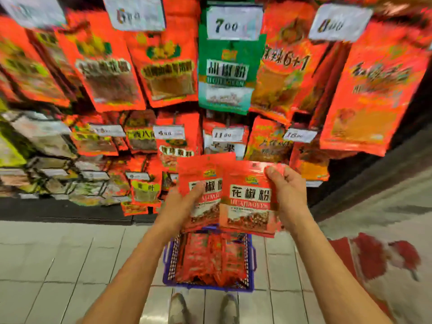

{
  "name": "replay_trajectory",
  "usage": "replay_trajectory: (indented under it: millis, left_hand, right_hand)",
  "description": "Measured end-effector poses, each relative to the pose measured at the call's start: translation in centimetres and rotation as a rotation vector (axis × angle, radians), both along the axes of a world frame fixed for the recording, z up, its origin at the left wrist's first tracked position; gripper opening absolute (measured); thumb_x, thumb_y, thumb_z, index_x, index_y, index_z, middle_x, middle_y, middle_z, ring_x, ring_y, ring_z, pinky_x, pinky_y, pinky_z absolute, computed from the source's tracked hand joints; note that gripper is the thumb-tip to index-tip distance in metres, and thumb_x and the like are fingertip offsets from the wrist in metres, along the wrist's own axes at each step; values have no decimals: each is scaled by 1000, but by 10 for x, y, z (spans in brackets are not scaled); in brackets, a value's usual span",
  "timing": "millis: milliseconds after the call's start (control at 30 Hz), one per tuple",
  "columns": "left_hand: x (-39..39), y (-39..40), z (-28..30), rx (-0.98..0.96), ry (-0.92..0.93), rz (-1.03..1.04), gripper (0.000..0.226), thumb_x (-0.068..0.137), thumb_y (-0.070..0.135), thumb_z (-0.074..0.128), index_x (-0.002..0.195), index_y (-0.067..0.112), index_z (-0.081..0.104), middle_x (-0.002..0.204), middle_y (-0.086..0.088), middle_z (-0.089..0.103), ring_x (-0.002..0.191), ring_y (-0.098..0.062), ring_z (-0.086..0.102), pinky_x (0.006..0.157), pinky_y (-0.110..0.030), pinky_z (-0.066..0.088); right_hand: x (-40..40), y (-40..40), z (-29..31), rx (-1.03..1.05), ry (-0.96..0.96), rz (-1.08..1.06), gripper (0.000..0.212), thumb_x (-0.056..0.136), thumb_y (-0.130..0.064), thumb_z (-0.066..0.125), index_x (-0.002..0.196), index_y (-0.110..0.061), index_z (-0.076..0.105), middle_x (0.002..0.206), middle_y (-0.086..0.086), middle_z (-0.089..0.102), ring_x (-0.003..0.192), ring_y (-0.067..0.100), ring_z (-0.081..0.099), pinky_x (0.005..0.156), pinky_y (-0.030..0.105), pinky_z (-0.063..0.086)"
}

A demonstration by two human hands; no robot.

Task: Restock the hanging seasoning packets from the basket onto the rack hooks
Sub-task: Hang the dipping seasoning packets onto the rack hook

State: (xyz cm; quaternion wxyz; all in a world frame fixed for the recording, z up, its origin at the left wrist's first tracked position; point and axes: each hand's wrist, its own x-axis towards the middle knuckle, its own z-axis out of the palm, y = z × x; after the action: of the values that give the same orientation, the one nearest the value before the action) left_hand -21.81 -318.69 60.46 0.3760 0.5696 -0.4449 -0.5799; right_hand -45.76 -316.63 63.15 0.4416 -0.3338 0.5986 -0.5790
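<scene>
I hold two red seasoning packets in front of the rack. My left hand (184, 202) grips the left packet (201, 174) at its lower left, thumb across the front. My right hand (287, 190) holds the right packet (250, 199) by its right edge, and this packet overlaps the left one. Below them on the floor stands a blue basket (252, 260) filled with several more red packets (210, 258). The rack (163, 118) ahead carries rows of hanging red packets and one green packet (225, 66). The hooks themselves are hidden behind the packets.
White price tags (233, 23) hang above each column of packets. The floor is grey tile (58, 253), with a red-and-white sheet (378, 260) lying at the right. My shoes (203, 307) stand just behind the basket. A dark rack base runs along the bottom left.
</scene>
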Motion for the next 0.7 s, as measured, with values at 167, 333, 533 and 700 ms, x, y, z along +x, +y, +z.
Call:
replay_trajectory:
  millis: [167, 333, 533, 700]
  left_hand:
    - [-1, -10, 85, -202, 6, -49, 12, 95, 28, 68, 91, 33, 78, 91, 8, 80, 82, -7, 75, 68, -23, 57]
    - [12, -30, 149, -339, 96, -8, 10, 94, 25, 69, 99, 26, 78, 98, 1, 80, 88, -17, 77, 71, -29, 60]
    - [33, -54, 199, -450, 214, 33, 21, 75, 38, 79, 94, 29, 81, 99, -3, 79, 92, -19, 75, 84, -38, 59]
    - [48, -74, 218, -466, 290, 11, 28, 79, 43, 78, 103, 27, 79, 106, -9, 78, 98, -25, 75, 81, -38, 60]
  right_hand:
    - [-14, -7, 86, -162, 9, 37, 17, 91, -21, 68, 79, -27, 78, 72, -2, 75, 62, 12, 70, 54, 25, 54]
    - [-14, -25, 145, -273, 35, 59, 15, 93, -19, 69, 79, -18, 75, 75, 4, 75, 66, 18, 70, 60, 32, 57]
    - [12, -57, 206, -373, 77, 72, 9, 83, -31, 71, 79, -26, 78, 89, 20, 76, 81, 33, 69, 81, 61, 56]
    - [30, -90, 257, -456, 155, 5, 15, 81, -37, 70, 71, -26, 73, 78, 10, 72, 75, 28, 65, 75, 59, 55]
